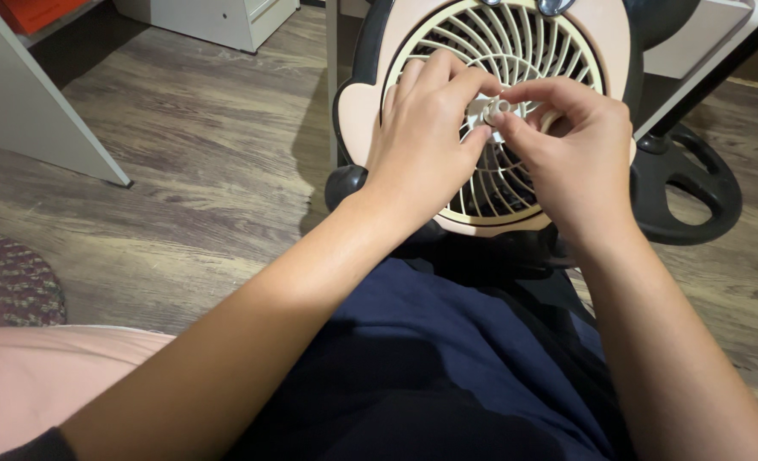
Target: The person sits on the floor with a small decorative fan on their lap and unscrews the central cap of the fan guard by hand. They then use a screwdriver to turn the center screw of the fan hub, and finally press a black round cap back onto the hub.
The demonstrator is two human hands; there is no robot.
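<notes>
- Two bare hands are seen, both laid on one small fan (516,51) standing on the knees, above a dark blue lap.
- Left hand (422,141): fingers are curled over the fan's cream grille (490,192), thumb and forefinger pinched on the small round hub cap (492,109) at the grille's centre.
- Right hand (580,158): thumb and forefinger are likewise pinched on the same hub cap from the other side; remaining fingers are bent against the grille.
- One fan body is counted: pale pink face, black rear housing, radial cream ribs.
- One black ring-shaped base (690,192) is noted on the wood floor (208,171), right of the fan.
- One braided rug (8,282) is cut off at the left edge; one white cabinet (217,17) is cut off at the top.
- Hidden: the hub cap is mostly covered by fingertips, so its shape is hard to make out; the fan's top and blades are not clearly seen.
</notes>
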